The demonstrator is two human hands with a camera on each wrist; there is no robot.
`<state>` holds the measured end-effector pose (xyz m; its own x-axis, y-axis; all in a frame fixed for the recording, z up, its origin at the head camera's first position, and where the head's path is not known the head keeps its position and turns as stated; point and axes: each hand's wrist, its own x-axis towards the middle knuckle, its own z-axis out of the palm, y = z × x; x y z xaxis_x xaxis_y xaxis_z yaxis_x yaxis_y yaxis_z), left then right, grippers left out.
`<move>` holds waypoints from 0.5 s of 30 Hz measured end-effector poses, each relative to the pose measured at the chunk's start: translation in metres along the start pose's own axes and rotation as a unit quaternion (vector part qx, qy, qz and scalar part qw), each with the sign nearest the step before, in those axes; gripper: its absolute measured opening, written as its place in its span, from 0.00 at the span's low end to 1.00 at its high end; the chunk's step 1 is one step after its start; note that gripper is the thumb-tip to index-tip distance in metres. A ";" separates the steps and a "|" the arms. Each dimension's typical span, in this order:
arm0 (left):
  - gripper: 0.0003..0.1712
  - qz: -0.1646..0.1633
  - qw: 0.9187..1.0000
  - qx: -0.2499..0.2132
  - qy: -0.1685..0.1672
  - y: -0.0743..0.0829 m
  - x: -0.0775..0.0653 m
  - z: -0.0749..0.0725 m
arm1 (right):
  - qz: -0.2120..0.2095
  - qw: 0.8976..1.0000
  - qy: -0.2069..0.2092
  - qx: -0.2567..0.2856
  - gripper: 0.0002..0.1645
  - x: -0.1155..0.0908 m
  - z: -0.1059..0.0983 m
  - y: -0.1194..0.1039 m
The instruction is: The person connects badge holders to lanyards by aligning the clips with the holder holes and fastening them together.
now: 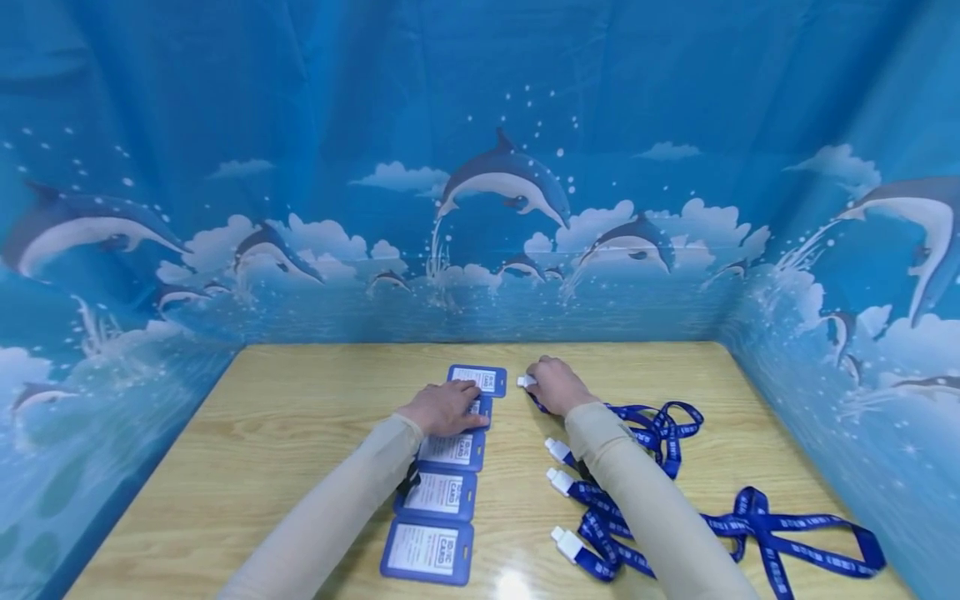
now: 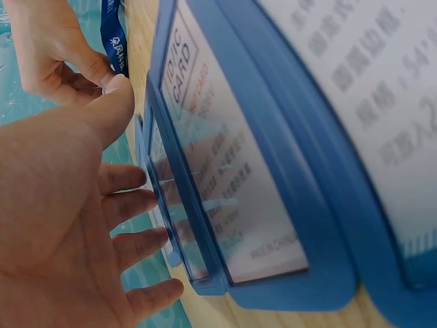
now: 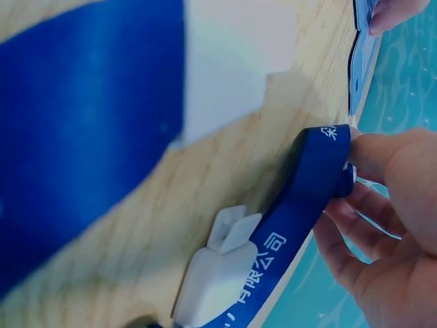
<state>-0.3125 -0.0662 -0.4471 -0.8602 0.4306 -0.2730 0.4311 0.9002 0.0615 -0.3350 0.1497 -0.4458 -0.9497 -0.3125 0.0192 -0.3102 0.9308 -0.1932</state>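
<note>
And there, near the far edge of the pale wood-grain table [image 1: 285, 417], pinching with the right hand [image 1: 555, 385] a flat blue fabric lanyard with white lettering [image 3: 311, 178], caught between thumb and curled fingers. At the fingertips, a small white plastic clip [image 1: 527, 381], aimed towards the left edge. Near it but apart, a rectangular blue plastic card holder [image 1: 477, 380], farthest of five in a column running from close to the far edge down towards the near edge, roughly mid-table.

Over now to the left hand [image 1: 446, 408]: resting across the column, fingers relaxed and spread, covering much of the second holder [image 1: 480, 410]. Impossible to tell how firmly pressing.

Nearer the near edge, below the left hand, three more holders [image 1: 427, 550], with white inserts reading "ID/IC CARD". Across to the right, three more white clips [image 1: 567, 543] in a rough line, on blue straps [image 1: 765, 525] looping out towards the right edge, partly under a cream sleeve [image 1: 660, 500].
</note>
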 end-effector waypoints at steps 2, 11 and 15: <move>0.43 0.003 1.000 0.001 0.003 0.000 0.000 0.001 | 0.004 1.000 -0.006 -0.001 0.15 0.002 0.001 0.000; 0.43 -0.003 1.000 0.010 0.006 0.001 0.001 0.001 | -0.017 1.000 0.001 0.005 0.15 0.009 0.001 0.002; 0.42 0.001 1.000 0.019 0.012 0.001 0.001 0.001 | -0.012 1.000 -0.003 0.009 0.15 0.009 0.000 0.000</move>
<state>-0.3125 -0.0648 -0.4485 -0.8653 0.4349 -0.2492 0.4429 0.8962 0.0262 -0.3438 0.1466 -0.4457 -0.9420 -0.3352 0.0173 -0.3312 0.9199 -0.2100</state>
